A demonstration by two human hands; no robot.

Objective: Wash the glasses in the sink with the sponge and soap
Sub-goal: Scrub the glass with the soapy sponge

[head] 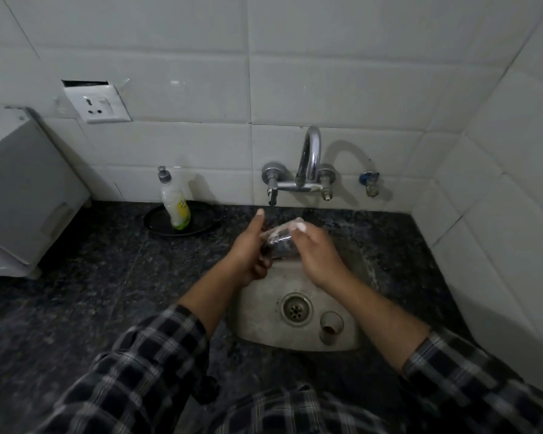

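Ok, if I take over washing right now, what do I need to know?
Left hand grips a glass tilted over the sink.
Right hand is at its mouth with something white, sponge or foam, unclear.
Second glass stands in the sink by the drain, brownish at the bottom.
Soap bottle stands on a black plate on the counter.
Done: no glass finished yet.
Left: finish this one, then wash the other.

Held glass (276, 242) blurred, right fingers (308, 234) partly under foam, white box (22, 189) cut by left edge
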